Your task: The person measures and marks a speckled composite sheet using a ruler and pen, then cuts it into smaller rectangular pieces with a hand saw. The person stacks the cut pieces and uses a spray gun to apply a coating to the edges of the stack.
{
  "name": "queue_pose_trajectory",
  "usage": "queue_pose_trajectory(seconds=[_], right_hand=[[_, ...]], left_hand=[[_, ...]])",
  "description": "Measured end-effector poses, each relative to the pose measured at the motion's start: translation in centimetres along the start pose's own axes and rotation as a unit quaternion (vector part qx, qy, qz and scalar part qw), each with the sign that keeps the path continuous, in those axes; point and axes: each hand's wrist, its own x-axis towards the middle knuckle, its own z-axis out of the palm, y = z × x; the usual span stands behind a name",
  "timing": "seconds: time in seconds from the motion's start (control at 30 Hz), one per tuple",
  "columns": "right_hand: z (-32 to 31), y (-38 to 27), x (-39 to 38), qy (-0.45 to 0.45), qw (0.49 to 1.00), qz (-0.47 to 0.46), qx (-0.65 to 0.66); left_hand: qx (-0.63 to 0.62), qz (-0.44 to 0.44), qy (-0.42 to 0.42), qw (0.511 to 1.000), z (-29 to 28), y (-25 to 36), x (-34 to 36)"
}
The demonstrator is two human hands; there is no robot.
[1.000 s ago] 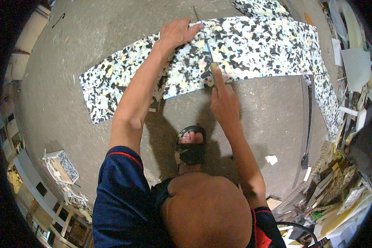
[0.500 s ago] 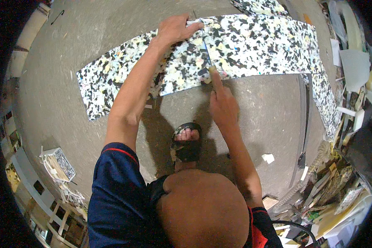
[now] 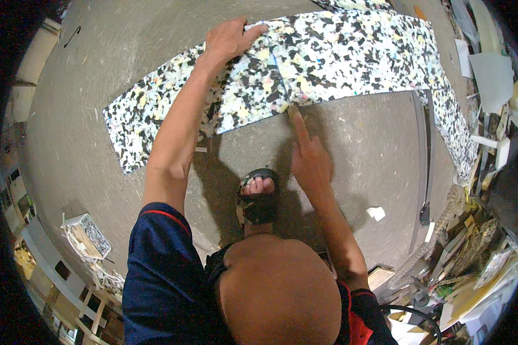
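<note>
Obs.: R hand (image 3: 312, 164) is gripping knife (image 3: 293, 110) by its handle, index finger apparently lying fwd along it. L hand (image 3: 225, 43) is resting on foam (image 3: 357, 54), thumb pointing right, fingers mostly hidden; can't tell if pinching edge or only pressing. Thin blue line (image 3: 281, 75) is running up foam from handle; blade or slit, can't tell. Step looks like a slicing stroke (judgement). For a good one, R hand should be following line straight, w/ even pressure, blade upright so cut face isn't slanting; L hand should be pressing firmly near line, thumb staying clear of blade's path. Posn: foam is lying across upper half of frame on floor (image 3: 362, 149), just above R hand, lower edge approx. at handle's front end; L hand is touching it at upper edge, left of line.
</note>
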Motion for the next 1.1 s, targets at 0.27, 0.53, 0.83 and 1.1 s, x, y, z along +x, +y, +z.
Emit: queue_pose_trajectory(seconds=[0.27, 0.53, 0.83, 1.1], right_hand=[[1.1, 1.4, -4.9, -0.06, 0.997, 0.045, -0.012], [0.8, 0.8, -4.5, -0.036, 0.998, 0.044, 0.031], [4.1, 1.9, -4.3, -0.032, 0.999, 0.038, 0.014], [4.8, 5.0, -13.1, -0.135, 0.986, 0.084, 0.043]], left_hand=[[-0.007, 0.002, 0.029, 1.0, 0.1, -0.7, 0.9], [-0.001, 0.024, 0.004, 1.0, -0.4, -1.1, 1.3], [0.014, -0.006, 0.011, 1.0, -2.6, -1.4, 3.1], [-0.012, -0.019, 0.008, 1.0, -6.1, -3.7, 4.7]])
